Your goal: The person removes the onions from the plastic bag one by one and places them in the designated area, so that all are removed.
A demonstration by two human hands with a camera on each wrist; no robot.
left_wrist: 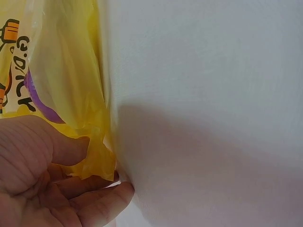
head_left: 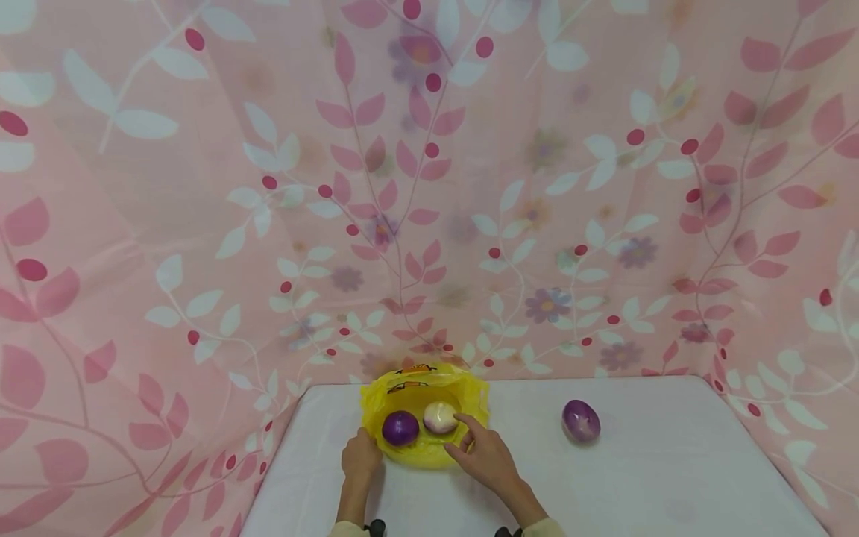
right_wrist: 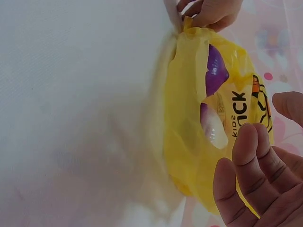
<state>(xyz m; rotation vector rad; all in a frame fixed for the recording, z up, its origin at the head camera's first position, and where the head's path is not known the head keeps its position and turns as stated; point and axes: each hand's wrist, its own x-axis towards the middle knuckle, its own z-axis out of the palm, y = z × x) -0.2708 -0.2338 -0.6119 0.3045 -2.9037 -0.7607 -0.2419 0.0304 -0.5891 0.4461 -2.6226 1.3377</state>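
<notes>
A yellow plastic bag (head_left: 429, 456) lies on the table with its mouth open, black and orange print on its far side. Inside it sit a dark purple onion (head_left: 400, 428) and a paler onion (head_left: 440, 418), white on top and purple below. My left hand (head_left: 361, 453) pinches the bag's left edge between thumb and fingers, as the left wrist view shows close up. At the bag's right side is my right hand (head_left: 485, 453), its fingers spread and bent a little, holding nothing. Its index fingertip is close to the paler onion; whether they touch I cannot tell.
Another purple onion (head_left: 581, 422) with whitish patches lies on the table to the right of the bag. The table (head_left: 658, 470) has a white cover. Pink curtains (head_left: 537, 224) with leaf and flower prints hang behind it and at both sides.
</notes>
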